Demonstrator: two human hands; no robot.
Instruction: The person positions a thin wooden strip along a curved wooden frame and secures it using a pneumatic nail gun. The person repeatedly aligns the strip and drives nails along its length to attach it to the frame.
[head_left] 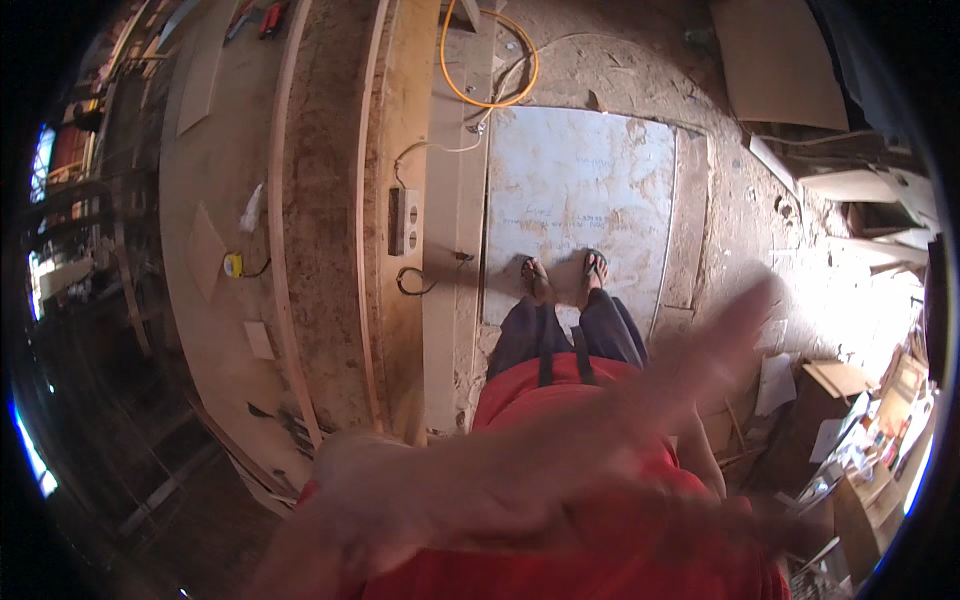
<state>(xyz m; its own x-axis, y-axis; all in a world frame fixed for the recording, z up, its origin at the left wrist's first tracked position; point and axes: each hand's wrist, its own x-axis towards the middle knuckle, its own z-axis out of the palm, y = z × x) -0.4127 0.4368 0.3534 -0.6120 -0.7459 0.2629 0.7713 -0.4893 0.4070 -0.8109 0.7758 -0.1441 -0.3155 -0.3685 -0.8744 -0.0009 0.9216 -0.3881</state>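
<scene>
My left hand (pixel 540 475) is raised close in front of my red shirt (pixel 530 395), reaching across from the lower left. It is smeared by motion. One long finger stretches toward the upper right and another blurred part points right, with a gap between them. Nothing shows in its grasp. Part of my right arm (pixel 700 455) appears at my side, its hand hidden. My sandalled feet stand on a large pale blue-grey sheet (pixel 580 180) with dirt and handwriting on it.
Left is a long wooden bench (pixel 325 200) with raised strips, a yellow tape measure (pixel 233 265) and a red-handled tool (pixel 270 20). A socket strip (pixel 405 222) and a looped black cable (pixel 412 284) hang along its edge. An orange hose (pixel 536 75) loops ahead; cluttered scraps (pixel 880 440) lie right.
</scene>
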